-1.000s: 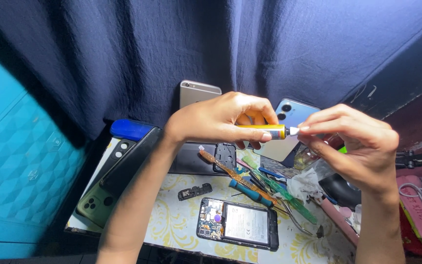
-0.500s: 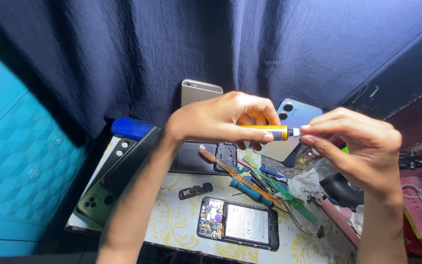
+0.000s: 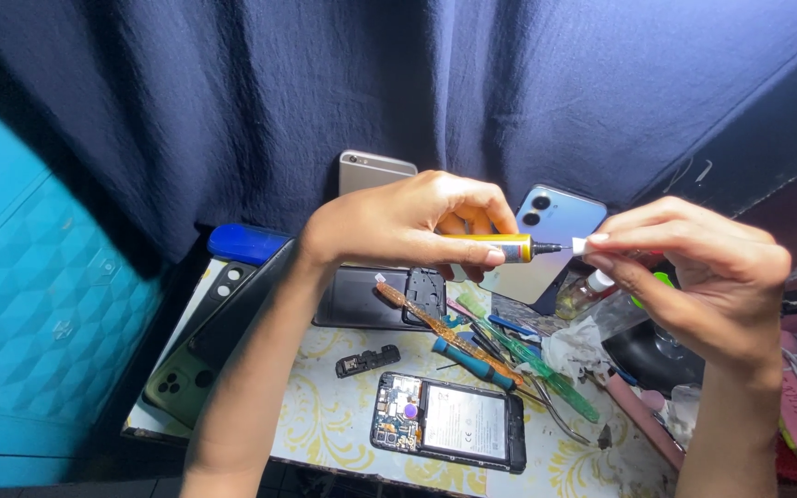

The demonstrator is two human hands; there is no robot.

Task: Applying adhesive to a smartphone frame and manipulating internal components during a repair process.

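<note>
Above the cluttered bench, left hand [image 3: 398, 226] wrapped around a yellow glue tube [image 3: 495, 247], fingers closed tight on it, tube held level with its thin black nozzle [image 3: 549, 247] pointing right. Right hand [image 3: 694, 267] just beside it, thumb and forefinger pinched together on a small white cap [image 3: 580, 245], sitting right at the tip of the nozzle, cap and nozzle apparently just apart or barely touching, hard to call from this angle.

Down on the floral-patterned table [image 3: 325, 424], directly below the hands: an opened phone [image 3: 449, 421] lying flat with battery and board exposed, near the front edge. Just left of it, a small black loose part [image 3: 368, 361]. Between the opened phone and the hands, a teal-handled screwdriver [image 3: 472, 363], an orange-brown flex strip [image 3: 440, 327], a green pry tool [image 3: 541, 369] and tweezers all heaped together, overlapping. Black phone frame [image 3: 375, 300] lying behind those, partly hidden by the left wrist.

Back against the dark blue curtain [image 3: 232, 111]: a silver phone [image 3: 375, 172] and a light blue phone [image 3: 555, 242] with two camera lenses, both leaning upright. Off to the left edge, a green phone case [image 3: 177, 385], a dark back cover and a blue box [image 3: 246, 243]. Small clear bottle [image 3: 588, 290] under the right hand, next to crumpled tissue [image 3: 576, 346].
</note>
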